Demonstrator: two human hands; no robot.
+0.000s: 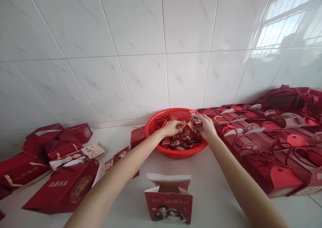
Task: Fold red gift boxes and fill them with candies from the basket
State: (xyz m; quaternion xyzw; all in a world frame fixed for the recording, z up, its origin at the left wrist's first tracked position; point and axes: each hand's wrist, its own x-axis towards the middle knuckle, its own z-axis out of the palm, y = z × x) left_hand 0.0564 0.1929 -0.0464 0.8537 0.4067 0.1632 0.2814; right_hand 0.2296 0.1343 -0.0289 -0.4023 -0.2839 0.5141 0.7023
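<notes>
Wrapped candies point(184, 135) in red and pink lie heaped in a red plastic basket point(161, 151) with a perforated wall. My left hand point(173, 128) reaches over the rim into the heap, its fingers pinched together at the candies; what they hold, if anything, is too small to make out. At the basket's right side my right hand point(206, 125) grips wrapped candies point(194, 118), pink and white, between thumb and fingers. Nearer to me an open red paper gift box point(169, 204) with a cartoon couple on its front stands upright, its top unfolded.
Rows of red gift boxes point(266, 144) with cord handles fill the right side. More red boxes point(62, 184) lie at the left, among printed cards. A small red box point(138, 135) touches the basket's left. White tiled wall point(141, 80) rises behind.
</notes>
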